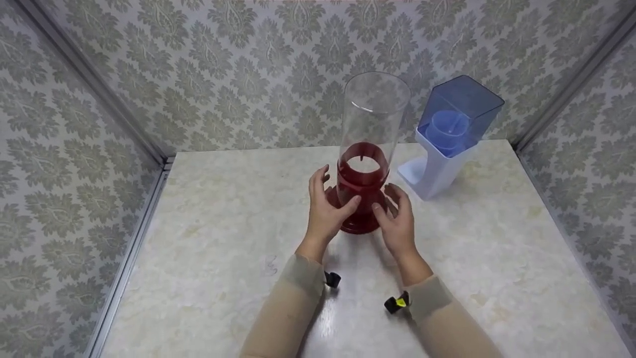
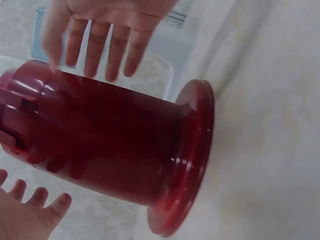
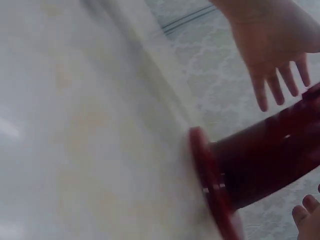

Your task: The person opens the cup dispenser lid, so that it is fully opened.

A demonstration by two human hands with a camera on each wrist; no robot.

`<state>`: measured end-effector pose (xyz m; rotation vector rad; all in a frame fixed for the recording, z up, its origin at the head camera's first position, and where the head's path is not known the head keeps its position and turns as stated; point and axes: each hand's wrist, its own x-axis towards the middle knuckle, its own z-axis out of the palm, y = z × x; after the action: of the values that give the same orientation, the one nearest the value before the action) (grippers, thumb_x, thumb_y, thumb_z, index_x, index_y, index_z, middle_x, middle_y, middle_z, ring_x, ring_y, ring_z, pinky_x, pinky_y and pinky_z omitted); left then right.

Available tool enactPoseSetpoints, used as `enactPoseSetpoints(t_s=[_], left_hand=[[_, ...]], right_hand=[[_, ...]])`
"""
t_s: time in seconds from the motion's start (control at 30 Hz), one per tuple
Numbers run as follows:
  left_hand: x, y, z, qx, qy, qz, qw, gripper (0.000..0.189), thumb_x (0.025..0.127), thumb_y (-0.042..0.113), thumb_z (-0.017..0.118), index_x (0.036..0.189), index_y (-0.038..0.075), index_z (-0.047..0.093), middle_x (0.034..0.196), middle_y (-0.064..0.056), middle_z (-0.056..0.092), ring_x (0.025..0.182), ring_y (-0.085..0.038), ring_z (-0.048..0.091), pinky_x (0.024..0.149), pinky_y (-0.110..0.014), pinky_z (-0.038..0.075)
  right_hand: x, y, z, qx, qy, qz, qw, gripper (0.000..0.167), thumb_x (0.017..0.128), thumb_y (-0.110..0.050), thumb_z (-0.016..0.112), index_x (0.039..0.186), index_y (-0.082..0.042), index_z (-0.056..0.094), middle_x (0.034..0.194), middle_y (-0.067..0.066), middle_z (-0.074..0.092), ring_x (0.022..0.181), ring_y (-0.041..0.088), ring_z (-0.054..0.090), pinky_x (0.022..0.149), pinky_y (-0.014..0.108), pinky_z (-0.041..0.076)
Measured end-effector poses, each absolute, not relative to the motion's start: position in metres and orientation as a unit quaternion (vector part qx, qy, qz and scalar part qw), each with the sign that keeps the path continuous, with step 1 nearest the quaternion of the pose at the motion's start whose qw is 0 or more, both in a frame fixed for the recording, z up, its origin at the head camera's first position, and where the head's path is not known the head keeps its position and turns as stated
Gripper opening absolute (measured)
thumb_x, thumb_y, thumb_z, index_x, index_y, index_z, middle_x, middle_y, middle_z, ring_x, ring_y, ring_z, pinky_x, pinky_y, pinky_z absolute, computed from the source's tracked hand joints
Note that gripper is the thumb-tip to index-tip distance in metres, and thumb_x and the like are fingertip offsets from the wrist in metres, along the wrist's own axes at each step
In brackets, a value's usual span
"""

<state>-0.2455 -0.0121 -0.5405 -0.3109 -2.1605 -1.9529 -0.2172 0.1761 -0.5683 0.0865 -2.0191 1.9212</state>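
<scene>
A dispenser-like container with a dark red base (image 1: 363, 215) and a tall clear cylinder (image 1: 372, 122) stands upright on the table. My left hand (image 1: 325, 214) is at the left side of the base, and my right hand (image 1: 399, 221) is at its right. Both have their fingers spread about the red part. In the left wrist view, the right hand (image 2: 112, 25) shows straight fingers beside the base (image 2: 110, 135), and the left hand (image 2: 30, 215) stands apart from it. The right wrist view shows the left hand (image 3: 275, 47) with straight fingers close over the base (image 3: 270, 155).
To the right of the container stands a white dispenser (image 1: 432, 174) with a translucent blue hopper (image 1: 467, 99). The pale marbled table (image 1: 228, 223) has patterned wall panels (image 1: 278, 74) at its back and sides.
</scene>
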Motion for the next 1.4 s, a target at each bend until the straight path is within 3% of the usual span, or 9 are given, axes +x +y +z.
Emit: enactPoseSetpoints(t_s=[0.1, 0.2, 0.3, 0.4, 0.53, 0.63, 0.93, 1.17, 1.4], left_hand=[[-0.245, -0.009, -0.534, -0.102, -0.746, -0.648, 0.119, 0.112, 0.085, 0.048, 0.094, 0.174, 0.015, 0.033, 0.177, -0.010, 0.034, 0.161, -0.035, 0.038, 0.134, -0.058, 0.043], [-0.247, -0.005, -0.529, -0.100, -0.751, -0.642, 0.117, 0.116, 0.084, 0.049, 0.096, 0.174, 0.014, 0.032, 0.178, -0.010, 0.035, 0.162, -0.033, 0.038, 0.135, -0.059, 0.043], [-0.248, -0.002, -0.525, -0.092, -0.756, -0.639, 0.107, 0.119, 0.083, 0.048, 0.099, 0.175, 0.013, 0.031, 0.178, -0.008, 0.035, 0.164, -0.029, 0.037, 0.136, -0.056, 0.042], [-0.249, 0.000, -0.525, -0.082, -0.758, -0.640, 0.098, 0.115, 0.084, 0.047, 0.101, 0.172, 0.014, 0.036, 0.175, -0.007, 0.040, 0.162, -0.024, 0.043, 0.136, -0.046, 0.043], [-0.251, 0.002, -0.522, -0.076, -0.759, -0.639, 0.103, 0.098, 0.087, 0.042, 0.101, 0.164, 0.013, 0.048, 0.161, -0.007, 0.052, 0.154, -0.023, 0.055, 0.131, -0.038, 0.049], [-0.254, -0.002, -0.520, -0.081, -0.755, -0.642, 0.103, 0.088, 0.088, 0.037, 0.100, 0.159, 0.012, 0.054, 0.153, -0.007, 0.057, 0.149, -0.024, 0.059, 0.129, -0.041, 0.052], [-0.262, -0.015, -0.538, -0.112, -0.720, -0.676, 0.109, 0.084, 0.086, 0.029, 0.102, 0.157, 0.010, 0.060, 0.149, -0.007, 0.061, 0.140, -0.022, 0.061, 0.121, -0.035, 0.058], [-0.269, -0.030, -0.549, -0.131, -0.678, -0.719, 0.081, 0.083, 0.085, 0.021, 0.103, 0.158, 0.011, 0.064, 0.147, -0.008, 0.065, 0.135, -0.021, 0.062, 0.118, -0.033, 0.060], [-0.274, -0.050, -0.557, -0.136, -0.626, -0.767, 0.034, 0.111, 0.071, 0.053, 0.108, 0.159, 0.003, 0.063, 0.153, -0.016, 0.065, 0.138, -0.021, 0.066, 0.121, -0.033, 0.058]], right_hand=[[-0.225, 0.186, -0.548, 0.058, -0.665, 0.718, 0.200, 0.067, 0.105, -0.003, 0.073, 0.163, 0.007, 0.042, 0.164, 0.030, 0.049, 0.156, 0.038, 0.049, 0.136, 0.051, 0.041], [-0.242, 0.198, -0.521, 0.106, -0.627, 0.746, 0.199, 0.085, 0.100, -0.022, 0.087, 0.164, 0.009, 0.039, 0.165, 0.033, 0.045, 0.157, 0.036, 0.047, 0.137, 0.048, 0.039], [-0.266, 0.212, -0.499, 0.151, -0.622, 0.754, 0.149, 0.123, 0.085, -0.051, 0.101, 0.169, 0.007, 0.033, 0.171, 0.030, 0.041, 0.163, 0.036, 0.040, 0.142, 0.048, 0.031], [-0.286, 0.225, -0.487, 0.183, -0.665, 0.722, 0.062, 0.141, 0.074, -0.066, 0.100, 0.174, 0.004, 0.031, 0.178, 0.025, 0.040, 0.168, 0.035, 0.037, 0.144, 0.044, 0.027], [-0.300, 0.237, -0.484, 0.204, -0.717, 0.666, -0.010, 0.123, 0.082, -0.058, 0.095, 0.174, 0.000, 0.039, 0.172, 0.027, 0.051, 0.141, 0.020, 0.063, 0.125, 0.027, 0.049], [-0.300, 0.237, -0.485, 0.196, -0.728, 0.657, -0.005, 0.115, 0.082, -0.054, 0.094, 0.171, 0.000, 0.044, 0.168, 0.028, 0.056, 0.120, 0.009, 0.068, 0.109, 0.019, 0.055], [-0.284, 0.221, -0.495, 0.164, -0.724, 0.669, 0.043, 0.117, 0.076, -0.058, 0.092, 0.170, -0.003, 0.048, 0.161, 0.022, 0.066, 0.145, 0.012, 0.065, 0.120, 0.020, 0.052], [-0.258, 0.200, -0.496, 0.130, -0.741, 0.654, 0.082, 0.107, 0.086, -0.048, 0.092, 0.171, -0.004, 0.045, 0.174, 0.015, 0.053, 0.164, 0.033, 0.050, 0.136, 0.049, 0.042], [-0.230, 0.167, -0.498, 0.091, -0.758, 0.627, 0.156, 0.096, 0.089, -0.026, 0.097, 0.169, -0.005, 0.050, 0.174, 0.017, 0.052, 0.163, 0.032, 0.051, 0.132, 0.047, 0.046]])
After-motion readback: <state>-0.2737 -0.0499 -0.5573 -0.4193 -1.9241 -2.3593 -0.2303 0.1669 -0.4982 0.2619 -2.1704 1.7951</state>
